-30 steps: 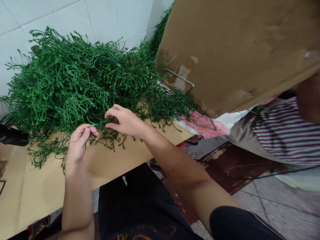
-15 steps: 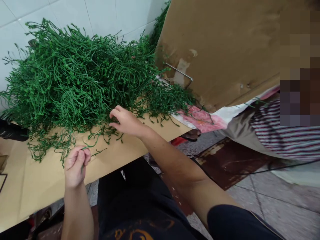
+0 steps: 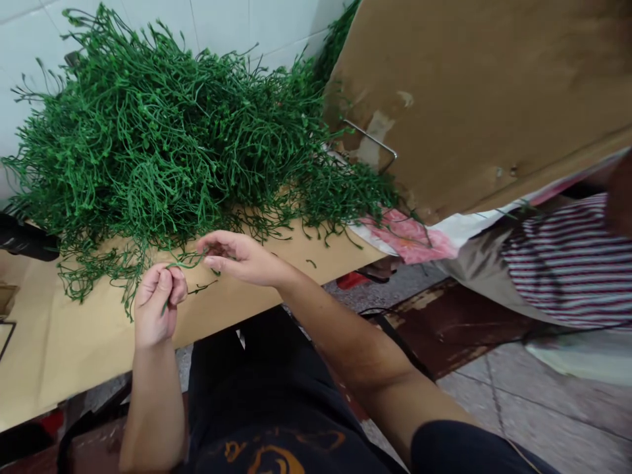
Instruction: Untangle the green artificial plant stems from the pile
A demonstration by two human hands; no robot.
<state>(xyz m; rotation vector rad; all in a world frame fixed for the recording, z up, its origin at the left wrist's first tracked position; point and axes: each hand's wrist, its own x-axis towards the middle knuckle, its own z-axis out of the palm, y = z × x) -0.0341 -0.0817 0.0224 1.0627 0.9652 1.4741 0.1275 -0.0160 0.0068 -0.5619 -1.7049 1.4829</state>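
My left hand is closed in a pinch around a thin green stem, which looks like plastic. The stem's free end reaches right, towards my right hand. That hand has its thumb and fingers apart and curved around the stem's tip; whether they touch it is hard to make out. Behind both hands rises a large tangled heap of green branched stems with small knobbed tips. A loose stem lies on the brown table covering just below my hands.
A big cardboard sheet stands at the right, with a metal wire handle beside the heap. Pink plastic lies under it. A person in a striped garment is at the far right. A black object is at the left edge.
My right hand has moved from the heap's front edge down to the stem in my left hand. A small green piece now lies on the covering to its right. The view has shifted slightly.
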